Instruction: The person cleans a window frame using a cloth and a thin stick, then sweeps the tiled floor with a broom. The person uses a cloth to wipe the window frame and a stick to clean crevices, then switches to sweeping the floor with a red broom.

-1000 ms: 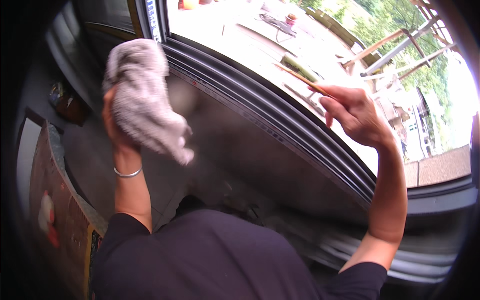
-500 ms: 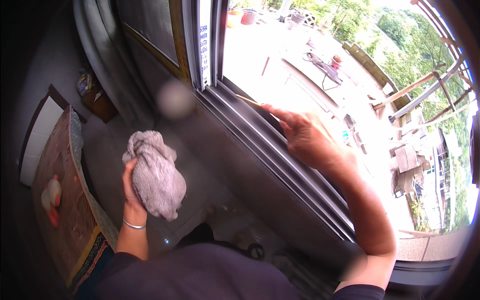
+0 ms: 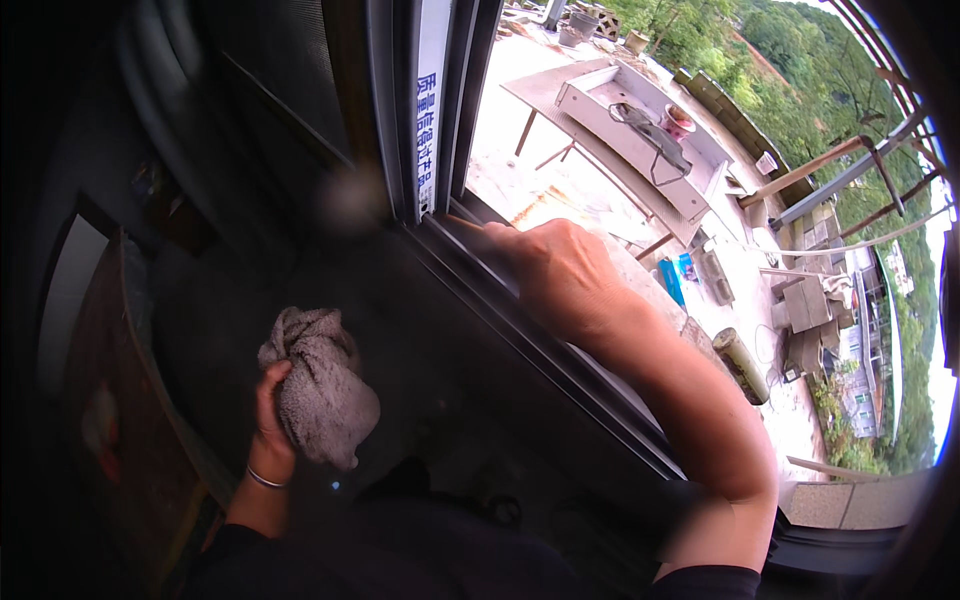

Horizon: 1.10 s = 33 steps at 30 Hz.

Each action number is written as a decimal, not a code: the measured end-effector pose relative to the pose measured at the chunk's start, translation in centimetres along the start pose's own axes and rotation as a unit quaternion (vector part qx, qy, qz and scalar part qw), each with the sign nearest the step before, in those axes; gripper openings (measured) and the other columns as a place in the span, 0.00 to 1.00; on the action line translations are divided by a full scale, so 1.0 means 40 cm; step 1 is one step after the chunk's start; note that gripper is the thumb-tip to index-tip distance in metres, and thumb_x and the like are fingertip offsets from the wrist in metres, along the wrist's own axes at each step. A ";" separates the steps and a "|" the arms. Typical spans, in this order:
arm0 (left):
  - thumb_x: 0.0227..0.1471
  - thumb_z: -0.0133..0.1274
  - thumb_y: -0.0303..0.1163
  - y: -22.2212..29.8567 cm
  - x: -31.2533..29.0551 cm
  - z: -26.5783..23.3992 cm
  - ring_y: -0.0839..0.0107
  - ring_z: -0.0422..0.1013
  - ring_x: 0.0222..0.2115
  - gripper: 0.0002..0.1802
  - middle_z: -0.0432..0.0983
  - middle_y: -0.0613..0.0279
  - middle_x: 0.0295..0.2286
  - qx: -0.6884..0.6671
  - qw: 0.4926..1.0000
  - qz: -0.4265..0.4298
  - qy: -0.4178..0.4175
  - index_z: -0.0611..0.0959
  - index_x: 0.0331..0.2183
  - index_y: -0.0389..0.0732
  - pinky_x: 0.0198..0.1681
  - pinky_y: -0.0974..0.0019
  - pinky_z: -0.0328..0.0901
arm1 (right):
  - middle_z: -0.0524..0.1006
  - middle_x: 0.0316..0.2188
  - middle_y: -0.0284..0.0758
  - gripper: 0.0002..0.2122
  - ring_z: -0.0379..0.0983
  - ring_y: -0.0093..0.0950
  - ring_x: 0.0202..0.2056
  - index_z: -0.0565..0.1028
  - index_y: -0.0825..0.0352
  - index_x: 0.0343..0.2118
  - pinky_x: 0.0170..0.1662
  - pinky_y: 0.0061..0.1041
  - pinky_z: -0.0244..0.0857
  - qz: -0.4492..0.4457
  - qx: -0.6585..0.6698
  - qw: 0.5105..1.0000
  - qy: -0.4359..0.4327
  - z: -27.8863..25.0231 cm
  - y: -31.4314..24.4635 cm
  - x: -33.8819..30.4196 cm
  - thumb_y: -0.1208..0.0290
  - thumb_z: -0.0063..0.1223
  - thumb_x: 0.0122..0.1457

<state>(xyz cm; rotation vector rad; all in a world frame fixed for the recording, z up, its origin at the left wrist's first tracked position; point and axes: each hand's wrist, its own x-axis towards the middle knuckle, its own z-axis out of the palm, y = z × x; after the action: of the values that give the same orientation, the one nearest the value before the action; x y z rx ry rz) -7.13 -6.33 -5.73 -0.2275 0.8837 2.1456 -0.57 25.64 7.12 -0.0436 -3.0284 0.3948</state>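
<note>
My left hand, with a bracelet at the wrist, is closed round a bunched grey cloth held low over the dark room floor. Over the window sill, my right hand is closed on a thin light-brown stick. Only a short length of the stick shows past the fingers; its tip is by the corner where the sliding window track meets the upright frame. My fingertips are partly hidden behind the back of the hand.
On the left are a grey curtain and a bed edge, both in deep shadow. Outside the window stand a table, a long tray-like box, potted plants and stacked blocks.
My right hand has moved left and slightly up along the track, with the stick nearer the corner. My left hand and the cloth have dropped a little. The room looks darker, the outdoors clearer.
</note>
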 end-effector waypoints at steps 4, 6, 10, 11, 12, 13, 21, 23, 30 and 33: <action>0.44 0.52 0.43 0.007 0.001 0.018 0.57 0.68 0.45 0.33 0.69 0.51 0.45 0.015 0.999 -0.023 -0.021 0.68 0.50 0.37 0.47 0.54 0.66 | 0.72 0.20 0.49 0.12 0.73 0.45 0.24 0.72 0.63 0.45 0.27 0.39 0.66 0.029 -0.012 0.999 -0.007 0.021 -0.007 -0.006 0.76 0.41 0.58; 0.44 0.52 0.43 0.004 0.008 0.039 0.58 0.68 0.44 0.32 0.69 0.51 0.44 0.013 0.998 -0.030 -0.059 0.68 0.50 0.36 0.46 0.55 0.67 | 0.72 0.20 0.50 0.14 0.73 0.45 0.24 0.71 0.63 0.46 0.27 0.38 0.66 0.023 -0.017 1.000 -0.004 0.033 0.000 -0.012 0.78 0.42 0.57; 0.45 0.52 0.41 -0.015 0.032 -0.065 0.59 0.69 0.43 0.31 0.70 0.51 0.43 0.275 0.960 0.045 0.015 0.68 0.50 0.36 0.45 0.57 0.68 | 0.73 0.20 0.49 0.17 0.73 0.45 0.24 0.70 0.65 0.48 0.27 0.38 0.66 0.023 -0.002 1.000 0.006 0.028 -0.019 -0.008 0.80 0.44 0.54; 0.46 0.52 0.40 -0.008 0.026 -0.062 0.59 0.69 0.43 0.30 0.70 0.51 0.43 0.326 0.945 0.042 -0.001 0.68 0.50 0.36 0.45 0.57 0.68 | 0.73 0.20 0.49 0.17 0.73 0.45 0.24 0.70 0.65 0.48 0.27 0.38 0.66 0.035 -0.001 0.999 0.001 0.024 -0.027 -0.003 0.80 0.44 0.54; 0.47 0.52 0.41 -0.007 0.028 -0.046 0.59 0.69 0.43 0.30 0.70 0.51 0.43 0.292 0.956 0.029 -0.015 0.68 0.50 0.36 0.45 0.57 0.68 | 0.73 0.20 0.49 0.18 0.73 0.45 0.24 0.70 0.65 0.49 0.28 0.38 0.66 0.051 -0.001 0.999 -0.004 0.027 -0.031 -0.001 0.80 0.44 0.53; 0.48 0.52 0.41 -0.005 0.030 -0.030 0.59 0.69 0.43 0.30 0.70 0.52 0.43 0.259 0.965 0.015 -0.030 0.68 0.50 0.36 0.45 0.58 0.68 | 0.73 0.20 0.49 0.18 0.73 0.45 0.24 0.70 0.64 0.48 0.28 0.38 0.66 0.049 -0.003 0.999 0.001 0.039 -0.033 0.006 0.80 0.45 0.53; 0.48 0.53 0.49 0.014 0.040 -0.067 0.61 0.69 0.44 0.34 0.70 0.55 0.44 0.492 0.831 0.232 -0.114 0.68 0.51 0.37 0.47 0.59 0.66 | 0.75 0.22 0.45 0.18 0.74 0.41 0.25 0.76 0.56 0.44 0.31 0.34 0.67 -0.030 0.079 0.996 -0.009 -0.029 0.008 0.005 0.81 0.45 0.52; 0.48 0.53 0.49 0.032 0.008 -0.087 0.61 0.69 0.44 0.35 0.70 0.55 0.44 0.719 0.570 0.379 -0.121 0.67 0.51 0.37 0.48 0.60 0.66 | 0.77 0.24 0.44 0.19 0.74 0.39 0.25 0.77 0.56 0.44 0.32 0.31 0.67 0.048 0.092 0.990 -0.092 -0.105 0.013 -0.012 0.82 0.46 0.50; 0.57 0.41 0.44 0.028 0.002 -0.017 0.66 0.66 0.47 0.29 0.68 0.58 0.48 0.627 0.732 0.212 -0.163 0.62 0.55 0.37 0.51 0.63 0.62 | 0.75 0.22 0.46 0.18 0.72 0.40 0.23 0.77 0.58 0.43 0.31 0.31 0.66 0.028 0.098 0.995 0.000 -0.065 0.028 -0.032 0.81 0.47 0.49; 0.59 0.37 0.45 0.023 0.019 -0.036 0.69 0.67 0.45 0.29 0.68 0.60 0.47 0.666 0.680 0.246 -0.182 0.61 0.56 0.37 0.50 0.65 0.62 | 0.73 0.20 0.46 0.17 0.72 0.41 0.22 0.75 0.58 0.44 0.29 0.34 0.65 -0.005 0.080 0.997 0.007 -0.032 0.025 -0.003 0.80 0.47 0.50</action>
<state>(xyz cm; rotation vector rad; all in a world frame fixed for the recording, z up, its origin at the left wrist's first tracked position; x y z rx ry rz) -8.49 -7.24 -6.64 1.2440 2.1178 1.2865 -0.31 26.92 8.07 -0.0205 -2.9703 0.6314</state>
